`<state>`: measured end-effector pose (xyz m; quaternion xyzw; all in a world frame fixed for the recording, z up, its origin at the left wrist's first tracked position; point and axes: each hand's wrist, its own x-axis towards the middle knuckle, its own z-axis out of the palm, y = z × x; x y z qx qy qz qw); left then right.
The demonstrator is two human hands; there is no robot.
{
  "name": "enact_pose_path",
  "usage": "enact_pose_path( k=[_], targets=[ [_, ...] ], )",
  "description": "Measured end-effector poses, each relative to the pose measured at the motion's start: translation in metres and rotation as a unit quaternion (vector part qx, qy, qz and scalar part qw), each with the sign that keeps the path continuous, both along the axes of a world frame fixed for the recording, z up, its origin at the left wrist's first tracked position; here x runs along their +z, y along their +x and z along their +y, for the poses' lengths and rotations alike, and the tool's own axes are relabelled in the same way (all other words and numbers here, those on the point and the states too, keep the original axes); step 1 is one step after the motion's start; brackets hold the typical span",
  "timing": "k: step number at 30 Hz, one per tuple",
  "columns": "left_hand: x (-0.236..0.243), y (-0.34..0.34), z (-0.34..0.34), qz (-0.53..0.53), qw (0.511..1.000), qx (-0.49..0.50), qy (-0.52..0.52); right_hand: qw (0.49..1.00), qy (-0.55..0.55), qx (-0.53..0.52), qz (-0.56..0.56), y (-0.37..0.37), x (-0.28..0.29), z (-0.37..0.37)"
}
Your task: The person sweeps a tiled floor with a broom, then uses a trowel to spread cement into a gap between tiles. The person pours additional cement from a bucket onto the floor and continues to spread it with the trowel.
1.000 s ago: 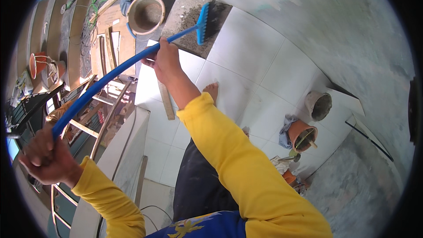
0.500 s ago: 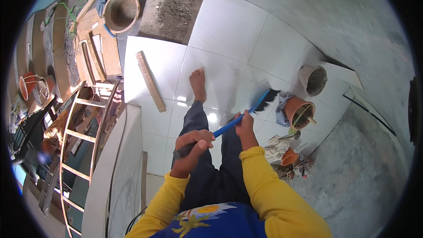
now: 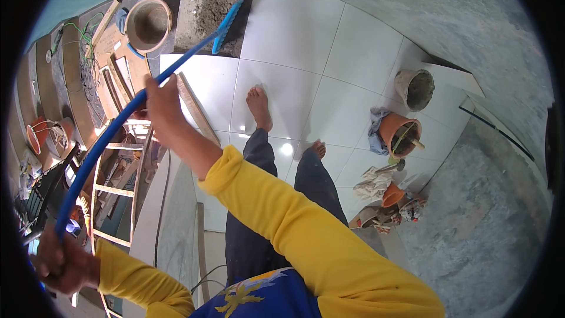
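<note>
My left hand [image 3: 62, 262], low at the left, grips the blue handle [image 3: 105, 140] of a long broom. Higher up the same handle, my right hand [image 3: 162, 106] is closed around it, with its arm reaching across my body. The blue broom head [image 3: 228, 25] is over a rough patch [image 3: 200, 3] with dark, grainy material, just beyond white tiles [image 3: 288, 29]. A wooden strip [image 3: 198, 110] lies on the tiles beside my right hand. My bare feet [image 3: 259, 108] stand on the tiles.
A wide bucket [image 3: 148, 23], cardboard and wood [image 3: 112, 91], stairs [image 3: 70, 70] and a wooden ladder [image 3: 115, 190] are at the left. A cement bucket [image 3: 414, 90], orange bucket [image 3: 398, 134] and tool pile [image 3: 379, 197] stand at the right, near a grey wall [image 3: 500, 41].
Half a second ago the broom was drawn back near my legs on the right. Now both hands have swung it forward-left, and its head is over the rough patch, as a second ago.
</note>
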<state>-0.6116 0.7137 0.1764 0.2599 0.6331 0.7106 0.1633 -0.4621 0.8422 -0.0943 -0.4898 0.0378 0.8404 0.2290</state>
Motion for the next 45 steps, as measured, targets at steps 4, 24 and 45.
enact_pose_path(
  k=[4,24,45],
  targets=[
    [0.02,-0.052,-0.039,-0.114,0.993,-0.017,0.007,0.995,-0.096,-0.033,0.011,0.047,0.043,-0.025],
    [-0.059,0.021,-0.003,0.083,0.982,0.072,-0.155,0.991,-0.06,-0.11,-0.048,0.115,0.007,-0.013],
    [-0.138,0.34,0.101,-0.38,0.894,-0.235,0.02,0.94,0.014,-0.159,-0.303,0.455,-0.037,0.018]
  ],
)
